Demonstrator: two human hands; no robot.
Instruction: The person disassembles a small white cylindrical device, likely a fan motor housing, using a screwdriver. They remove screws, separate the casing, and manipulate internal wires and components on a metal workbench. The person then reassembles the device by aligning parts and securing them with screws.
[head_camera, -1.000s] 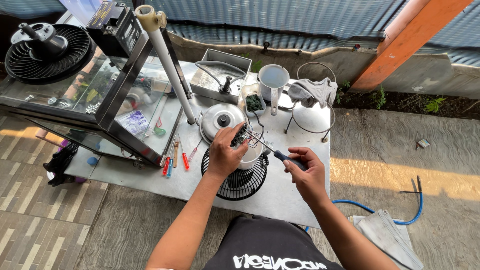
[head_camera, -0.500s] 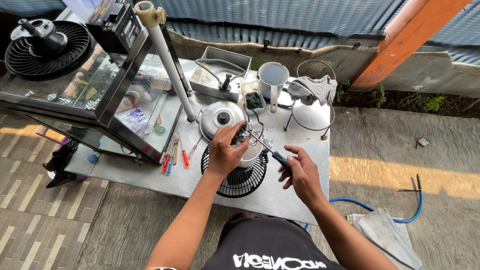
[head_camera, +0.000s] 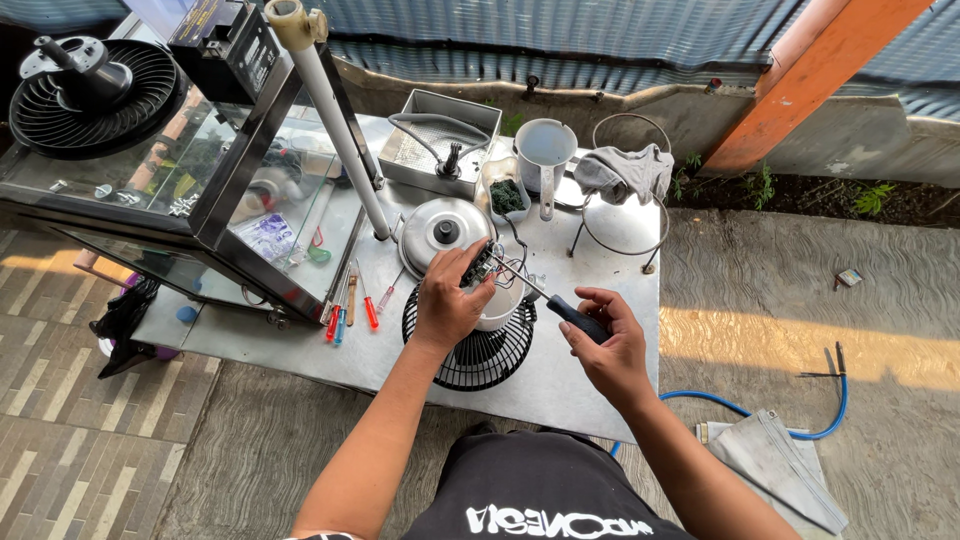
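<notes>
Here the fan motor (head_camera: 490, 285) sits on a black fan grille (head_camera: 478, 345) near the six o'clock edge of the metal table (head_camera: 590, 375), with bare tabletop only toward four o'clock. The left hand (head_camera: 447, 300) is clamped over the motor, hiding most of it; the small wired part at its fingertips is hard to make out. The right hand (head_camera: 605, 345) is closed around the screwdriver (head_camera: 555, 305), whose long axis runs from the four o'clock handle to a ten o'clock tip at the motor. At twelve o'clock a pot lid (head_camera: 443, 230) crowds close.
</notes>
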